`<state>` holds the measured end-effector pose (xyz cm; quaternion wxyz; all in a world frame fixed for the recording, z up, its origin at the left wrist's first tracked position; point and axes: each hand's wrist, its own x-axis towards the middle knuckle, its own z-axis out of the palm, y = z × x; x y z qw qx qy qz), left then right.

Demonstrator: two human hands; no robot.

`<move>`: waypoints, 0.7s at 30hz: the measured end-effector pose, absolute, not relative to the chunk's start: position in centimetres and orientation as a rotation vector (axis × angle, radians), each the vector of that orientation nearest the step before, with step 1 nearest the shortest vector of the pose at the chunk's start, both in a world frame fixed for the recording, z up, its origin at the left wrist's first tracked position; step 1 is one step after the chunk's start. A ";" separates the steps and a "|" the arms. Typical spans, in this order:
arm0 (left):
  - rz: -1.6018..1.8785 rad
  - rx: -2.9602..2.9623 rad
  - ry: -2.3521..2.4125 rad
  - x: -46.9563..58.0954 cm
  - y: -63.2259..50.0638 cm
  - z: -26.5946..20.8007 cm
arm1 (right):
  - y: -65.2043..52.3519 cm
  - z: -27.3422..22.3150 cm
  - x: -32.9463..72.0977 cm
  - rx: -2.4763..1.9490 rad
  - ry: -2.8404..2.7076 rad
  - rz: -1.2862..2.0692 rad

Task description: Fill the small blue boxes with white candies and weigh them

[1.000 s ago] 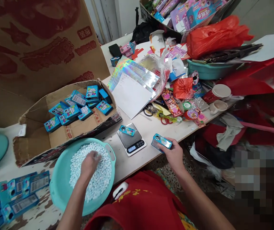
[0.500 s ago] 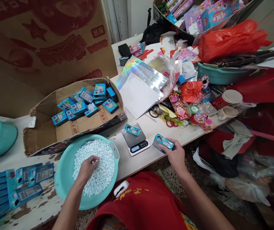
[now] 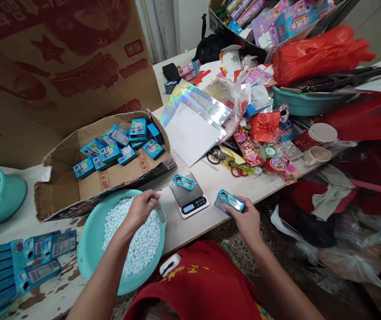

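My left hand [image 3: 142, 208] is above the right rim of a turquoise basin [image 3: 92, 240]. Its fingers are pinched together, and what they hold, if anything, is hidden. Small pale blue and white candies [image 3: 137, 258] fill much of the basin. At the table's front edge, my right hand [image 3: 247, 218] grips a small blue candy box [image 3: 229, 201], its label facing up. Between the hands stands a digital kitchen scale [image 3: 193, 195] with a lit display. Another blue candy box [image 3: 183, 182] lies on its plate.
A cut-down carton [image 3: 60, 155] behind the basin holds several blue boxes. At the left are a turquoise bucket [image 3: 13, 200] of blue wrapped pieces and flat blue packages [image 3: 38, 269]. Papers [image 3: 192, 133], scissors [image 3: 238, 172], bags and a cup [image 3: 317, 155] crowd the right side.
My left hand has risen from the candies and moved right to the basin's rim, fingers still pinched. My right hand keeps hold of the candy box, nearly in place.
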<state>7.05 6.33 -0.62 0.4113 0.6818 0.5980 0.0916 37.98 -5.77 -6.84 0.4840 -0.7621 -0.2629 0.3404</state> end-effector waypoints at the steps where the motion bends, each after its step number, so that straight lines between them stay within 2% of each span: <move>1: 0.251 1.839 1.446 8.8 7.5 -0.3 | -5.8 -6.8 37.9 -1.859 -0.640 0.830; 6: 0.204 2.287 1.209 14.4 11.7 -0.7 | -6.0 -6.4 37.8 -1.874 -0.656 0.804; 13: 0.230 2.340 1.212 14.5 12.2 -1.3 | -6.8 -6.0 38.3 -1.906 -0.638 0.760; 17: 0.096 2.506 1.081 15.9 10.8 -2.8 | -6.7 -6.0 38.1 -1.919 -0.660 0.752; 19: 0.067 2.486 1.175 16.4 9.9 -3.3 | -6.3 -6.1 37.9 -1.917 -0.682 0.771; 21: 0.205 2.332 1.345 15.7 8.8 -2.9 | -5.9 -6.1 37.6 -1.909 -0.716 0.806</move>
